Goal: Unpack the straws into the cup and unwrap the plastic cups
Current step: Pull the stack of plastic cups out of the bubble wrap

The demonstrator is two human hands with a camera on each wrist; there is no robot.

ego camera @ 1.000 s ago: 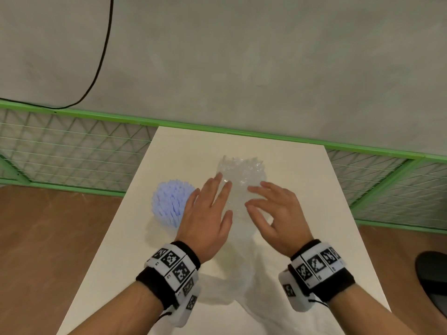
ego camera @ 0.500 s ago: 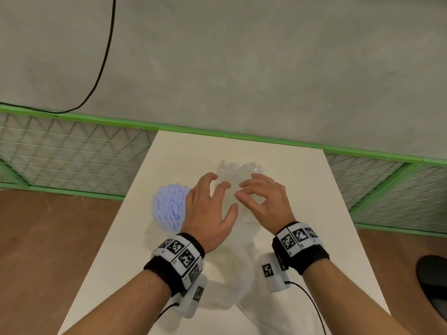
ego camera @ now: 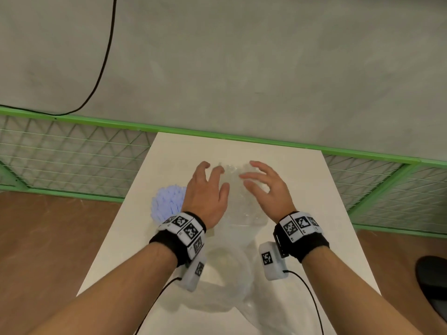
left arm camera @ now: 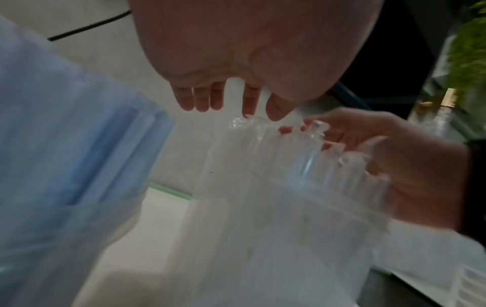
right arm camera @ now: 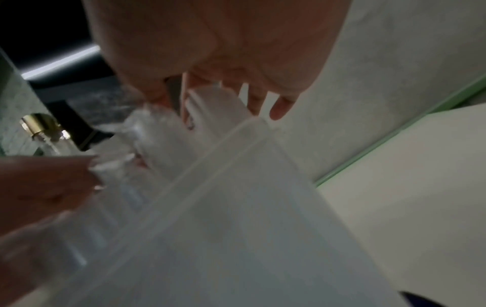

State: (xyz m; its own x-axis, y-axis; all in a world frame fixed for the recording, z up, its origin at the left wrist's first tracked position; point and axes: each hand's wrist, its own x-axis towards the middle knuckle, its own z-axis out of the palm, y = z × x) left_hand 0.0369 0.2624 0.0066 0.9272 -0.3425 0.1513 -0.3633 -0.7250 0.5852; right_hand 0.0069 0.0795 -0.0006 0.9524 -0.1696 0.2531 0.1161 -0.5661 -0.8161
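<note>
Where the white rectangular table [ego camera: 302, 180] meets a green-framed mesh fence [ego camera: 72, 151] and grey wall, both hands flank the clear wrapped stack of plastic cups [ego camera: 235, 201] — left hand [ego camera: 208, 192] and right hand [ego camera: 266, 189] spread, fingers relaxed; pale blue straws [ego camera: 167, 201] stand left.

Head view high, facing down at table [ego camera: 302, 180]; wrist views close, along fingers, sharing clear wrapper [left arm camera: 276, 157].

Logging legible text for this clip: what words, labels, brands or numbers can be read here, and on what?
None: no word, brand or number is readable.
Wrist bands: black-and-white square code markers only, no letters.
Clear plastic wrap and blue straws: no print visible; both wrist views are blurred.
</note>
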